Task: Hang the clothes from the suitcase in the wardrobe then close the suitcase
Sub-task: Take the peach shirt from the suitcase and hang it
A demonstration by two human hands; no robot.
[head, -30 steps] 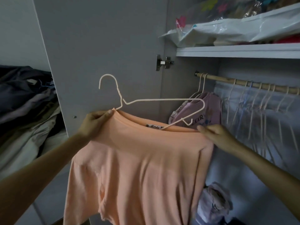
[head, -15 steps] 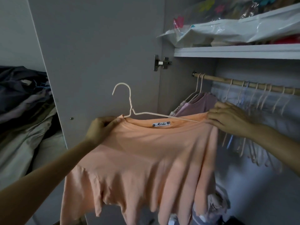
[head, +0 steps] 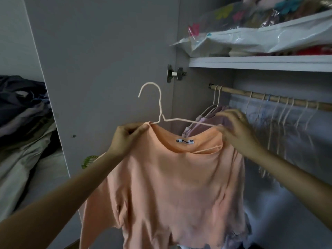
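A peach shirt (head: 172, 184) with a white neck label hangs in front of the open wardrobe, partly on a white wire hanger (head: 158, 108) whose hook points up and left. My left hand (head: 125, 139) pinches the shirt's left shoulder at the hanger's base. My right hand (head: 237, 130) grips the right shoulder and the hanger's right arm. The wooden rail (head: 269, 97) runs behind my right hand, with a mauve garment (head: 212, 117) hung at its left end. The suitcase is out of view.
Several empty white hangers (head: 287, 114) hang along the rail to the right. The open grey wardrobe door (head: 100, 69) stands at the left. A shelf (head: 260, 62) above holds plastic bags. Piled clothing (head: 21, 123) lies at the far left.
The shirt's neck has been pulled over the hanger, which now sits mostly inside it. Both hands rose slightly and my right hand shifted along the right shoulder.
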